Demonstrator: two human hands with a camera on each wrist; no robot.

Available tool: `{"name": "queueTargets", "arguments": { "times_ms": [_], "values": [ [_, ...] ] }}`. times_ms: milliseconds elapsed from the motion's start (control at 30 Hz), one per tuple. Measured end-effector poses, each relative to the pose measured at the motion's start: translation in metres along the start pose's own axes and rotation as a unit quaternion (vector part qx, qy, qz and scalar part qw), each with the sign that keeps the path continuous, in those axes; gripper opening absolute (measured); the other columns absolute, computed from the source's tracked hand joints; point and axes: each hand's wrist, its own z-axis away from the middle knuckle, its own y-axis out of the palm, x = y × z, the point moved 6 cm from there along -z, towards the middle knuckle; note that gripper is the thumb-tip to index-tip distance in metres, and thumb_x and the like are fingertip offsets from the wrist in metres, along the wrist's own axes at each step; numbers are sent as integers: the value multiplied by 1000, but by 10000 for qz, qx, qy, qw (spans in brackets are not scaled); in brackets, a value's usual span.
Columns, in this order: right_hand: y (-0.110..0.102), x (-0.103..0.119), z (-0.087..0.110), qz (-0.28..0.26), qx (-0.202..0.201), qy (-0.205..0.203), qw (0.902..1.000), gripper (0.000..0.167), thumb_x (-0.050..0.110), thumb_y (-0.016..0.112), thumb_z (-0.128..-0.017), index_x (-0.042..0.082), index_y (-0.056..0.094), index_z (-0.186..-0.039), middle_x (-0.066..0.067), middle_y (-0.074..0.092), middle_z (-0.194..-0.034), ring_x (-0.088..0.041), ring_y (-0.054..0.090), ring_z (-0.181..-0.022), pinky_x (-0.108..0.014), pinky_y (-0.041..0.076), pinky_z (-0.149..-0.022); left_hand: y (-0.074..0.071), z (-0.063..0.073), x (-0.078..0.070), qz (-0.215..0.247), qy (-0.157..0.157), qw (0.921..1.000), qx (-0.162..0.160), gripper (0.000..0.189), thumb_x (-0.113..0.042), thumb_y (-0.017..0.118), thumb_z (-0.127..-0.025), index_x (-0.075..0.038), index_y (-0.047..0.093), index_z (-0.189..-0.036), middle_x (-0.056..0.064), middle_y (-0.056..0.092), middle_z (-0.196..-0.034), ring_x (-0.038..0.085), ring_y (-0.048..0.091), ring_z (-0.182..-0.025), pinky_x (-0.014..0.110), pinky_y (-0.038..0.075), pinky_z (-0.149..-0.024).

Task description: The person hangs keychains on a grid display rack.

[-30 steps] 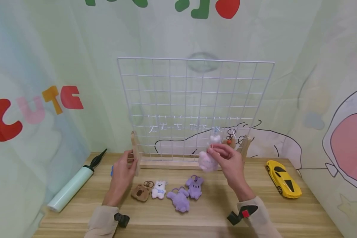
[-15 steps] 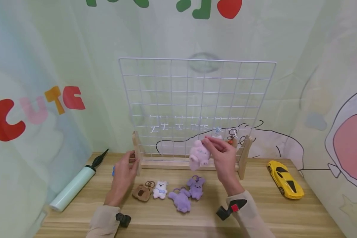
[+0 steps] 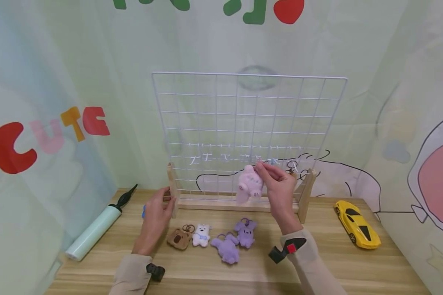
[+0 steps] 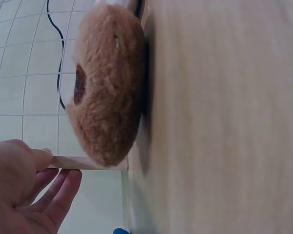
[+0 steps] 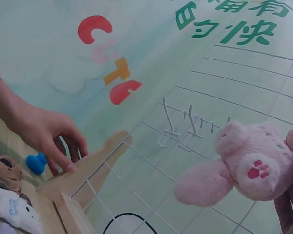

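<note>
My right hand (image 3: pixel 280 192) pinches a pink plush keychain (image 3: pixel 249 183) near its top, in front of the white wire grid rack (image 3: pixel 243 75). Its fingertips are close to the row of white hooks (image 3: pixel 225 157); whether the loop touches one cannot be told. A pink paw print shows on the plush in the right wrist view. My left hand (image 3: pixel 156 213) grips the left wooden upright (image 3: pixel 172 182) of the rack, thumb on one face and fingers on the other. Keychains on the right-hand hooks are mostly hidden behind my right hand.
On the table before the rack lie a brown plush keychain (image 3: pixel 179 238), a white bear (image 3: pixel 201 235) and two purple plush keychains (image 3: pixel 227 248). A pale green hand pump (image 3: pixel 96 233) lies left, a yellow toy car (image 3: pixel 357 225) right. A blue object (image 5: pixel 36 163) sits behind my left hand.
My right hand has carried the pink plush leftward and slightly up, toward the middle hooks, and the plush has turned. The left hand stays on the upright. The head view has shifted slightly.
</note>
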Motion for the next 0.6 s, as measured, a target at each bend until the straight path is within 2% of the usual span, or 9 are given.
{"name": "queueTargets", "arguments": {
  "times_ms": [167, 300, 433, 600],
  "values": [
    [3, -1, -2, -40, -52, 32, 10000, 33, 27, 87, -94, 2, 82, -115, 4, 86, -103, -13, 82, -102, -24, 66, -95, 0, 0, 0, 30, 31, 10000, -26, 38, -1, 73, -102, 9, 61, -137, 30, 75, -122, 41, 79, -106, 50, 71, -84],
    [4, -3, -4, 71, -191, 19, 9998, 33, 27, 88, -94, 2, 82, -115, 6, 86, -100, -12, 82, -98, -21, 67, -88, 0, 0, 0, 4, 73, 9999, -70, 38, -2, 73, -102, 9, 62, -137, 30, 75, -122, 41, 79, -105, 51, 71, -83],
    [4, -5, -5, 513, -311, -174, 9980, 29, 26, 87, -95, 4, 83, -114, 2, 86, -103, -7, 80, -92, -17, 67, -78, 0, 0, 0, -31, 79, 9999, -89, 37, -2, 73, -102, 8, 62, -136, 30, 75, -122, 41, 79, -105, 51, 71, -82],
    [2, -4, -4, 1008, -353, -547, 9928, 24, 27, 85, -97, 10, 84, -115, -8, 84, -114, -9, 77, -94, -15, 65, -79, 0, 0, 2, 10, 32, 10000, -56, 37, -2, 72, -103, 8, 62, -137, 30, 75, -124, 41, 79, -107, 50, 71, -83]
  ]
}}
